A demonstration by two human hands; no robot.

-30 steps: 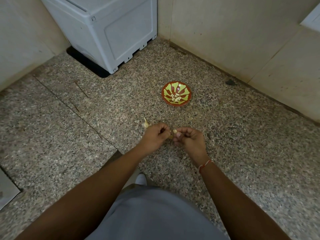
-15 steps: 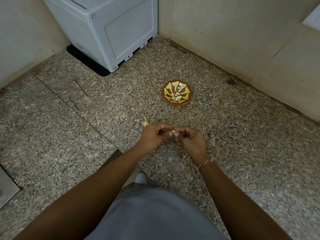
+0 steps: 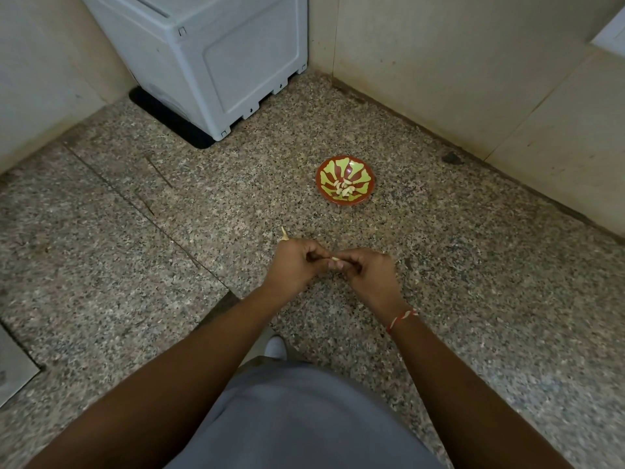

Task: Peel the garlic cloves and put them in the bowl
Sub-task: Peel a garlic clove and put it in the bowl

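Note:
My left hand (image 3: 296, 264) and my right hand (image 3: 367, 274) meet over the speckled floor, fingers curled, pinching one small pale garlic clove (image 3: 335, 258) between them. Only the clove's tip shows between the fingertips. Behind my left hand, a bit of garlic bulb (image 3: 285, 234) pokes out on the floor. Farther ahead stands a red bowl with yellow-green pattern (image 3: 326, 174), holding several peeled cloves (image 3: 345, 190) in its middle.
A grey plastic appliance (image 3: 216, 59) stands in the far corner on a black mat. Walls close the floor at the back and right. A flat grey panel (image 3: 13, 367) lies at the left edge. My grey-clad knee (image 3: 297, 418) and a white shoe tip (image 3: 275, 346) fill the bottom.
Both hands stay together on the clove with small finger shifts; less of the garlic bulb shows behind my left hand. The bowl has not moved.

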